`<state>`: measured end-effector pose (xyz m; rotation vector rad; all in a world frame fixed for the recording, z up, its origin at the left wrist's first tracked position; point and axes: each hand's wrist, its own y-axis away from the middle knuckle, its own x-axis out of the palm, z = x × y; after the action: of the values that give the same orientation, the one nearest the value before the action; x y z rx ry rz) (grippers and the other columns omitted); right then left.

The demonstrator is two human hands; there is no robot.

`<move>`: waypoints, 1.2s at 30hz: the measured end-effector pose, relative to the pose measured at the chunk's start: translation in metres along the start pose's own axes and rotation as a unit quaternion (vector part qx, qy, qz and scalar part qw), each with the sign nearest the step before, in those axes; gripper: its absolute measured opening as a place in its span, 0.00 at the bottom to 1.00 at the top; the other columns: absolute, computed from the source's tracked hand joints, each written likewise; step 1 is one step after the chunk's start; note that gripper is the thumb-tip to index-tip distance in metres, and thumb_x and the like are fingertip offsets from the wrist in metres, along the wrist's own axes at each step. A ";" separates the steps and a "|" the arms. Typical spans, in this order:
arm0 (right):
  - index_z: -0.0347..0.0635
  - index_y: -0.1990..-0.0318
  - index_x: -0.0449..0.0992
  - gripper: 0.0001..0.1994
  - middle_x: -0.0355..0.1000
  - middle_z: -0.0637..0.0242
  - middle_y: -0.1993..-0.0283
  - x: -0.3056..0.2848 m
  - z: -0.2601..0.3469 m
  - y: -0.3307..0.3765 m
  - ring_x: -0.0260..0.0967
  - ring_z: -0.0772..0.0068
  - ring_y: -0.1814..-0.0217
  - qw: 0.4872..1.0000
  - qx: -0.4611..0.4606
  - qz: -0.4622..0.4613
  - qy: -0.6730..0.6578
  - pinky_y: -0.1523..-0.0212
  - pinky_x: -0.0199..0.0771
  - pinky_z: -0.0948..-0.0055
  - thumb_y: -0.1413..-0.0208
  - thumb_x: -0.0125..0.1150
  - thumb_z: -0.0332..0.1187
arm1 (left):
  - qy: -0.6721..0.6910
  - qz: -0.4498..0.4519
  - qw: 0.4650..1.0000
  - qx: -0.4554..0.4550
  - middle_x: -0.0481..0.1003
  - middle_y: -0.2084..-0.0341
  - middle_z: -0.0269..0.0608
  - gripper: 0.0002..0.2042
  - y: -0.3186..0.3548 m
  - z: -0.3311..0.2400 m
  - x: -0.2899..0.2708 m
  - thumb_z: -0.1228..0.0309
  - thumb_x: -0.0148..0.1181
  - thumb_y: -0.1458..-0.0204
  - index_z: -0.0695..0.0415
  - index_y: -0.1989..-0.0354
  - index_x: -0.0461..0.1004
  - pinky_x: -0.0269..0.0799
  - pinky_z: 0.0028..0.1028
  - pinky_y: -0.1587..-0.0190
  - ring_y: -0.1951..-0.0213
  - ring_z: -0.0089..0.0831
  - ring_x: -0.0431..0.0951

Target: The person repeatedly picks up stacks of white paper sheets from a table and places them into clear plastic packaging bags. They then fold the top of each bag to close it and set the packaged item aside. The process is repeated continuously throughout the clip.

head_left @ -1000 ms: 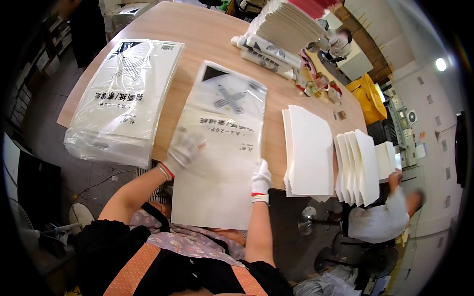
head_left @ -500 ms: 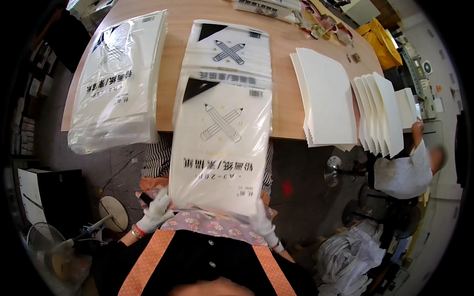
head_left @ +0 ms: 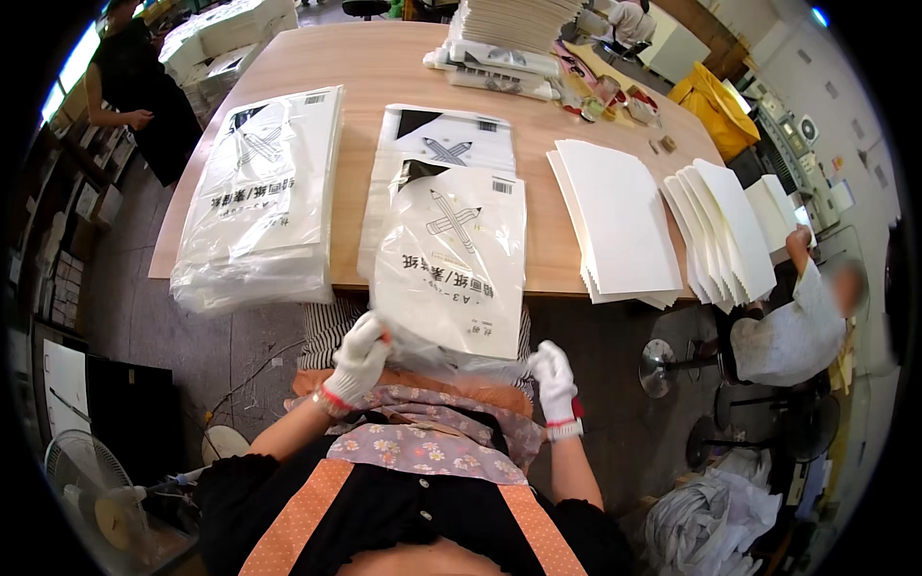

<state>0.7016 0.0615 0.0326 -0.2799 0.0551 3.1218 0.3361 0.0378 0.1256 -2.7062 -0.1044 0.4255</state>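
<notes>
A clear plastic bag packed with white paper (head_left: 437,288), printed with crossed pencils and a black corner, lies over the table's near edge, its near end sticking out toward me. In a white glove, my left hand (head_left: 359,360) is closed on the bag's near left corner. My right hand (head_left: 555,384), gloved too, has its fingers bent at the near right corner and pinches the loose plastic there. Beneath the bag's far end, other printed bags (head_left: 384,154) lie flat on the table. The loose plastic end between my hands looks crumpled and slightly blurred.
On the wooden table (head_left: 317,58) stand a pile of filled bags (head_left: 254,192) at left, fanned white paper stacks (head_left: 619,221) at right and a tall paper stack (head_left: 514,24) behind. A co-worker (head_left: 792,326) sits at right; another person (head_left: 144,96) stands far left. A fan (head_left: 86,470) is lower left.
Both hands have come up and forward with the bag's near end, which now sits closer to the table. The view has tilted up, showing more of the room's far side.
</notes>
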 end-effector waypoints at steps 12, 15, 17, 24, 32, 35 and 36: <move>0.35 0.46 0.65 0.16 0.67 0.62 0.50 0.250 0.151 -0.106 0.68 0.71 0.54 0.841 0.196 0.293 -0.411 0.48 0.69 0.72 0.40 0.49 0.31 | 0.101 -0.378 0.898 0.202 0.68 0.72 0.40 0.15 -0.058 -0.057 -0.129 0.65 0.41 0.39 0.56 0.79 0.61 0.70 0.29 0.67 0.73 0.25 0.68; 0.34 0.50 0.67 0.13 0.69 0.62 0.60 0.313 0.156 -0.114 0.70 0.70 0.64 0.811 0.269 0.392 -0.341 0.59 0.76 0.70 0.41 0.49 0.29 | 0.060 -0.471 0.879 0.049 0.68 0.70 0.36 0.08 -0.037 0.028 -0.228 0.72 0.43 0.43 0.57 0.74 0.64 0.68 0.29 0.59 0.66 0.24 0.68; 0.34 0.54 0.68 0.11 0.71 0.63 0.68 0.345 0.132 -0.098 0.71 0.70 0.74 0.811 0.187 0.474 -0.287 0.69 0.79 0.70 0.41 0.49 0.29 | 0.078 -0.458 0.884 0.061 0.67 0.69 0.34 0.06 -0.024 0.081 -0.279 0.76 0.42 0.45 0.57 0.71 0.66 0.68 0.28 0.59 0.65 0.24 0.68; 0.43 0.43 0.64 0.18 0.72 0.58 0.57 0.316 0.103 -0.054 0.73 0.69 0.65 0.882 0.198 0.385 -0.187 0.65 0.77 0.69 0.38 0.47 0.38 | 0.110 -0.623 0.736 -0.242 0.71 0.67 0.33 0.09 0.098 0.195 -0.241 0.72 0.45 0.46 0.56 0.59 0.69 0.69 0.30 0.61 0.65 0.26 0.71; 0.38 0.46 0.64 0.18 0.70 0.63 0.62 0.158 0.025 -0.041 0.70 0.76 0.69 0.911 0.297 0.232 -0.166 0.69 0.74 0.77 0.39 0.49 0.38 | -0.181 0.088 0.979 0.025 0.71 0.72 0.44 0.07 -0.037 0.082 0.011 0.77 0.56 0.57 0.59 0.68 0.68 0.70 0.37 0.67 0.67 0.42 0.74; 0.37 0.45 0.63 0.19 0.71 0.62 0.61 0.134 0.020 -0.042 0.70 0.75 0.68 0.925 0.296 0.178 -0.156 0.67 0.75 0.75 0.38 0.48 0.39 | -0.278 -0.008 0.957 0.084 0.72 0.69 0.41 0.08 -0.103 0.089 0.065 0.73 0.60 0.59 0.57 0.69 0.71 0.69 0.38 0.62 0.62 0.43 0.72; 0.37 0.44 0.63 0.19 0.71 0.62 0.61 0.129 0.020 -0.040 0.71 0.74 0.68 0.928 0.292 0.166 -0.162 0.67 0.75 0.75 0.38 0.48 0.39 | -0.335 -0.039 0.935 0.108 0.72 0.69 0.40 0.07 -0.119 0.099 0.074 0.71 0.61 0.60 0.55 0.71 0.73 0.69 0.39 0.60 0.59 0.44 0.72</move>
<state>0.5710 0.1028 0.0280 0.2843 1.1058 3.2129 0.3745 0.1934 0.0656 -2.2241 -0.3293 1.2388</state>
